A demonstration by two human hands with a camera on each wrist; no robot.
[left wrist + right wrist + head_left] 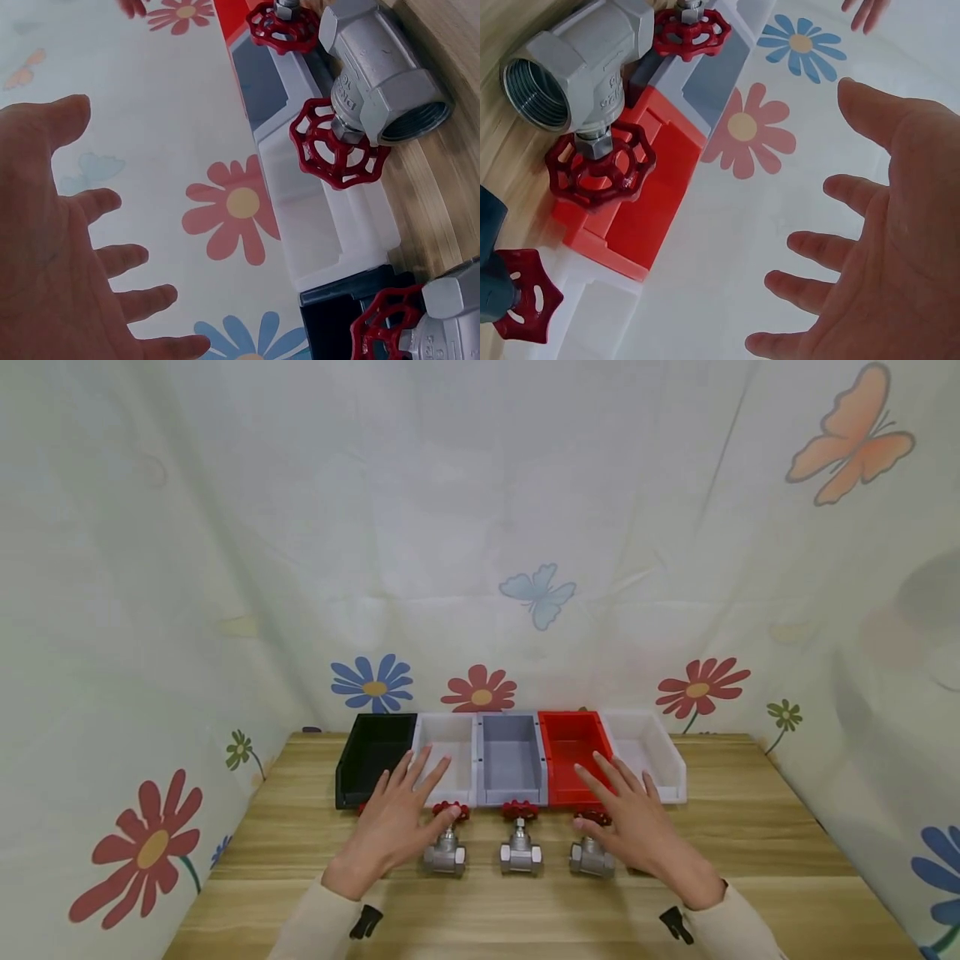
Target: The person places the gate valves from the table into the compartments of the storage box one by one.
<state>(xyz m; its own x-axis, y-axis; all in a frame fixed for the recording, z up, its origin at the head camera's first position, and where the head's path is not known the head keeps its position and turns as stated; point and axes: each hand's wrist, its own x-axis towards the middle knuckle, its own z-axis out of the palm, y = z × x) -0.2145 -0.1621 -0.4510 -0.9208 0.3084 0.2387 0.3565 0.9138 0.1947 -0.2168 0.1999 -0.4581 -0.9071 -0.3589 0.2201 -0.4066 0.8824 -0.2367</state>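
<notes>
My left hand (397,818) is held palm down with fingers spread, above the valves and in front of the black bin (372,747) and a white bin (444,731). It holds nothing. My right hand (637,818) hovers likewise, fingers spread, overlapping the red bin (572,739) in the head view. Gate valves with red handwheels stand in a row: a silver one (446,855) by the left thumb, another silver valve (521,853) between the hands, and a third silver valve (591,858) by the right thumb. A dark green valve (493,281) with a red handle shows in the right wrist view.
A grey bin (512,756) sits mid-row and a second white bin (648,739) ends the row at right. Behind the wooden table (750,827) hangs a curtain (450,527) printed with flowers and butterflies. Another silver valve (454,322) stands at the left end.
</notes>
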